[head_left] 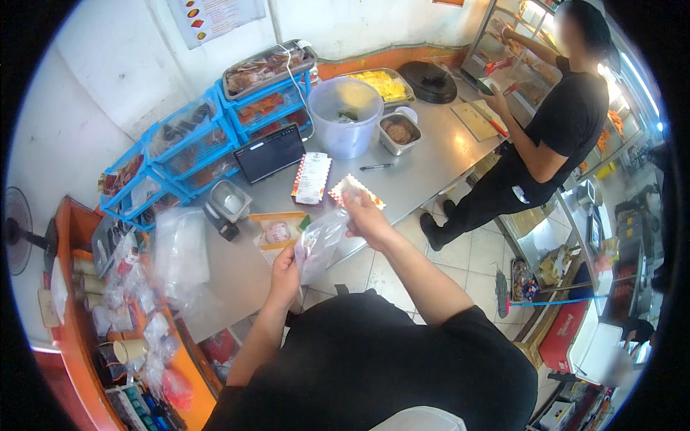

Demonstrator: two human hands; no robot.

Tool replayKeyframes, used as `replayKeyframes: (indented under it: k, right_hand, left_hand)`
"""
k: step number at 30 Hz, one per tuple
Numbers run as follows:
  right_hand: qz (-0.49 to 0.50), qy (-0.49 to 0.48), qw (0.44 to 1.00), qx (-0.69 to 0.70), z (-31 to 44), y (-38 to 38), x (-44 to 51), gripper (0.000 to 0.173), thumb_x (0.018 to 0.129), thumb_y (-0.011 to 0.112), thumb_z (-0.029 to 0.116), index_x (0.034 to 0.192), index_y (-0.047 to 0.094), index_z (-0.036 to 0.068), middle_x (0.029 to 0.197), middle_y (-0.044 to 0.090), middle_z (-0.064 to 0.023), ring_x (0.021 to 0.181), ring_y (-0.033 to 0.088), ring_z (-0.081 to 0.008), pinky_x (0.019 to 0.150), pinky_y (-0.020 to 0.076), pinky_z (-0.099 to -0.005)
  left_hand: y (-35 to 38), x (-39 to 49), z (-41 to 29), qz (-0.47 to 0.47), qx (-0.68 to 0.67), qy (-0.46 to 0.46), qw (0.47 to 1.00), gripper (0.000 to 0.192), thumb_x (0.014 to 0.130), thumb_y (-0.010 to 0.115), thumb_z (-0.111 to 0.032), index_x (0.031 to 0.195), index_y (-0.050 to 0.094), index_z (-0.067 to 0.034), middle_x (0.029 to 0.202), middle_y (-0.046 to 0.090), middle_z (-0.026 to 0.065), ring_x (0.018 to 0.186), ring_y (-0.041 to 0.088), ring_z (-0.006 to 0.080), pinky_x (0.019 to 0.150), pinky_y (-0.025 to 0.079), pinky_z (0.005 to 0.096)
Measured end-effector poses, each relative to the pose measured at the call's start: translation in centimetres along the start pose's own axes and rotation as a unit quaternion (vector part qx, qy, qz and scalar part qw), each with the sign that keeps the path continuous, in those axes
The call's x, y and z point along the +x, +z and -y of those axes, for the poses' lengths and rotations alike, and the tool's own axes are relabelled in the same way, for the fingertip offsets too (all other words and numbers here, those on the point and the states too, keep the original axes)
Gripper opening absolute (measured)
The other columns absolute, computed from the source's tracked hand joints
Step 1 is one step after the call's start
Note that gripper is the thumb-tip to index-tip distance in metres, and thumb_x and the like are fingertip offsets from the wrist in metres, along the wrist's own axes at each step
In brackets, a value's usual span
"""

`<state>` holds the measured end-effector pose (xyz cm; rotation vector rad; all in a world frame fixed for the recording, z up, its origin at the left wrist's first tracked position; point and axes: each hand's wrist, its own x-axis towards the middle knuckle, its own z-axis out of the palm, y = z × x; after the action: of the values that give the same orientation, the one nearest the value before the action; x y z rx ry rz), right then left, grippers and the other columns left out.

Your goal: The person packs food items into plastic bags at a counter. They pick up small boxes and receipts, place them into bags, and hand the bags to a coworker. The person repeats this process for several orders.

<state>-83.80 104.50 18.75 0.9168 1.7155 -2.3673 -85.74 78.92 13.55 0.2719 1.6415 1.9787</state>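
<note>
My left hand (284, 276) grips the side of a clear plastic bag (322, 245) in front of my body. The bag stretches up to my right hand (367, 218), whose fingers are closed on its upper end. Directly beyond those fingers is a red-and-white checkered food carton (374, 200), partly covered by the hand; whether the fingers also hold it cannot be made out. A second checkered carton (297, 195) stands on the steel table (237, 280) with a printed slip (313, 175) on it. Left of the bag lies a round wrapped item (277, 232) on paper.
Blue plastic baskets (188, 161), a tablet (271, 153) and a translucent bucket (345, 129) line the table's back. A steel pan of patties (399, 132), a pen (377, 167) and a stack of plastic bags (181, 253) lie around. A co-worker (566, 113) stands at the right by a display case.
</note>
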Motion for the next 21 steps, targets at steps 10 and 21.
replayKeyframes:
  k: [10, 21]
  right_hand:
    - [0.140, -0.091, 0.863, -0.477, -4.7, -6.3, -10.6, 0.061, 0.105, 0.055, 0.063, 0.106, 0.076, 0.005, 0.096, 0.076, -0.0246, 0.093, 0.073, -0.0455, 0.087, 0.0572, -0.0543]
    - [0.137, -0.181, 0.806, -0.547, -9.1, -7.3, -5.9, 0.041, 0.108, 0.056, 0.041, 0.106, 0.078, 0.006, 0.108, 0.076, -0.0216, 0.104, 0.071, -0.0441, 0.090, 0.0564, -0.0579]
  left_hand:
    - [7.9, -3.5, 4.3, -0.010, -0.246, -0.290, 0.925, 0.040, 0.112, 0.059, -0.032, 0.142, 0.058, -0.005, 0.128, 0.069, 0.0117, 0.109, 0.070, 0.0267, 0.096, 0.060, 0.0433]
    - [4.1, -5.1, 5.0, -0.069, -0.287, -0.224, 0.929, 0.024, 0.112, 0.058, -0.030, 0.103, 0.065, -0.009, 0.090, 0.066, 0.0045, 0.088, 0.067, 0.0236, 0.086, 0.057, 0.0437]
